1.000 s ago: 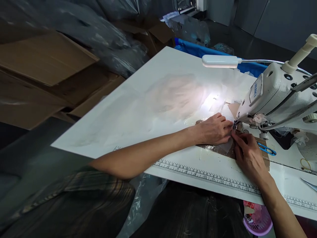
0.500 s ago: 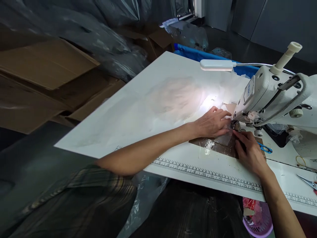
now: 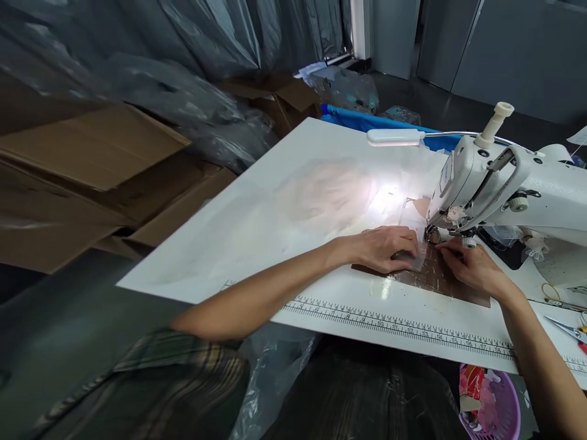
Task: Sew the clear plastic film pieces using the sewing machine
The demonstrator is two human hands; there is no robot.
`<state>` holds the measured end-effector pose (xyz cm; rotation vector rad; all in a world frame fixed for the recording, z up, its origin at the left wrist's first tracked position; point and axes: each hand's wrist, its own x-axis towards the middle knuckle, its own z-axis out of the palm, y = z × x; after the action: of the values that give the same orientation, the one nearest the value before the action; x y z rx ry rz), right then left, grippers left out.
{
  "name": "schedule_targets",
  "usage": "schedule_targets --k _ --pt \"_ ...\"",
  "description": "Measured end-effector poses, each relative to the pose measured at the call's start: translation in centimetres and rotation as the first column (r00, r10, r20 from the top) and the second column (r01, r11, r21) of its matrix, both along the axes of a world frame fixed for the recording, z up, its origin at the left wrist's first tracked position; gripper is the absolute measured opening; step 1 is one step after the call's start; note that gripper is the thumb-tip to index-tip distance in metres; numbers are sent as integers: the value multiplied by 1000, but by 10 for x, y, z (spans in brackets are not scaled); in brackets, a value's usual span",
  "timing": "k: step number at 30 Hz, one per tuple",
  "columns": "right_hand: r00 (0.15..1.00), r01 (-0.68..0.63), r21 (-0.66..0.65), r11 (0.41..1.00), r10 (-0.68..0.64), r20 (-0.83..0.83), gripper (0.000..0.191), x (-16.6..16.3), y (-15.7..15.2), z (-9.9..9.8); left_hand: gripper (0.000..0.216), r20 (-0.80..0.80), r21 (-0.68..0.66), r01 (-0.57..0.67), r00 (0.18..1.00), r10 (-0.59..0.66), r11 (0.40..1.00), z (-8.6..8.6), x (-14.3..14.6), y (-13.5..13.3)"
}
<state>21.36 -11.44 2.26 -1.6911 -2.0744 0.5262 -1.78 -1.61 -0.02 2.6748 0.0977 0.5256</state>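
My left hand (image 3: 391, 249) lies left of the needle area with its fingers curled down on a piece of sheer whitish fabric (image 3: 418, 259). The fabric reaches up to the presser foot (image 3: 430, 233) of a white sewing machine (image 3: 463, 177). My right hand (image 3: 470, 264) is closed just right of the foot, thumb and forefinger together; what sits between those fingertips is too small to make out. Both hands rest over a shiny brown plate (image 3: 431, 282) on the white table (image 3: 275, 220). A bright lamp (image 3: 395, 137) lights the fabric.
A ruler strip (image 3: 394, 327) runs along the table's front edge. Scissors (image 3: 566, 329) lie at the right. Below stands a purple basket (image 3: 509, 403) with scraps. Cardboard boxes (image 3: 92, 146) and plastic sheeting (image 3: 192, 91) are at the left; a blue-lined bin (image 3: 348, 119) is behind.
My left hand's fingers have curled in, where they lay stretched over the fabric. A blue tool visible beside my right hand is now out of sight. The view has shifted slightly.
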Motion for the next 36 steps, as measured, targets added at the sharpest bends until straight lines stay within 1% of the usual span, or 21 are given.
schedule_targets --k 1,3,5,8,10,13,15,19,23,25,31,36 --pt "999 40 -2 999 -40 -11 29 -1 2 -3 6 3 -22 -15 1000 15 1000 -2 0 1" --pt "992 121 19 992 -120 -31 29 -3 2 -11 10 10 -39 -42 999 42 998 -4 0 1" --pt "989 143 55 988 -141 -40 30 -4 -1 -17 14 21 -40 -56 998 57 998 -4 -1 0" --pt "996 88 88 992 -85 -32 31 -5 -7 -22 17 48 -29 -58 997 60 998 -4 -2 -2" --pt "998 64 101 993 -62 -27 31 -5 -8 -24 19 98 -30 -67 993 70 997 -4 -2 -4" --pt "999 46 134 990 -42 -31 30 -5 -8 -28 20 181 -29 -81 980 85 996 -6 0 -6" --pt "999 36 172 984 -32 -27 30 -6 -8 -29 20 197 -2 -89 976 88 996 -7 1 -7" --pt "999 -37 234 972 31 28 34 -9 -10 -29 20 140 77 -85 987 74 993 -9 3 -9" --pt "991 -107 215 971 87 100 40 -10 -12 -28 21 52 131 -61 997 55 990 -12 3 -10" --pt "989 -116 216 969 94 113 41 -10 -12 -29 20 42 148 -57 998 51 987 -12 3 -9" --pt "988 -117 230 966 90 126 40 -10 -12 -31 26 92 233 -40 996 19 972 -13 3 -9" --pt "984 -138 258 956 102 147 39 -10 -12 -32 29 8 295 -34 999 33 955 -10 3 -11"
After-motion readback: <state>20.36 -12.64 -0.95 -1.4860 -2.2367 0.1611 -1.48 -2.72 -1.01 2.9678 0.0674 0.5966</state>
